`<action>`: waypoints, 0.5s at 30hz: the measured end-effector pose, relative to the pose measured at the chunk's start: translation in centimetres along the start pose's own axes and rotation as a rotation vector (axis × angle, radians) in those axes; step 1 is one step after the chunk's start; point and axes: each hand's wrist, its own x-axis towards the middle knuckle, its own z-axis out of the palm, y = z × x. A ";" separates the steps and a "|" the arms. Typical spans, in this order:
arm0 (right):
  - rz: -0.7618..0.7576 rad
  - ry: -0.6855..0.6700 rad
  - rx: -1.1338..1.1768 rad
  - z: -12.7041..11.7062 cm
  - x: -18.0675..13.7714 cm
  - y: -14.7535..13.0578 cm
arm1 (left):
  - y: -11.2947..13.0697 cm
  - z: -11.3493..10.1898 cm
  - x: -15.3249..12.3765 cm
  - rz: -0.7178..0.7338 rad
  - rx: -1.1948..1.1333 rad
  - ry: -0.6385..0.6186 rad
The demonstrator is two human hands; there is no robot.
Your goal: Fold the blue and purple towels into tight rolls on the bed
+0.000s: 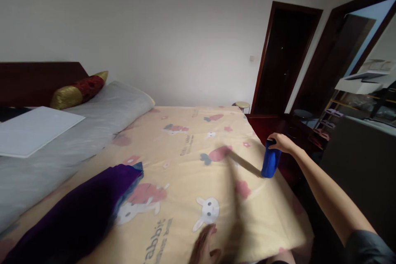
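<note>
My right hand grips the top of a blue cylinder, which stands nearly upright at the right edge of the bed. Its kind is not clear; the surface is plain blue. At the bottom middle, my left hand is partly in view over the sheet, thumb apart from the fingers, holding nothing. A dark purple folded cloth with a blue edge lies to its left on the patterned bedsheet.
A grey-white folded quilt lies along the left side, with a flat white board and a red-gold bolster on it. A stool stands beyond the bed. At right are a shelf rack and a dark cabinet.
</note>
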 end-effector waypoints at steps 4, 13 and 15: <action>0.006 0.102 -0.090 1.0 -0.9 2.3 | -0.3 0.1 0.2 0.013 0.008 -0.008; 0.139 0.060 -0.246 19.9 -18.4 2.6 | 0.4 -0.3 0.0 0.068 0.055 0.068; 0.183 0.052 -0.262 23.5 -21.6 2.4 | 0.8 -0.4 0.0 0.066 0.058 0.049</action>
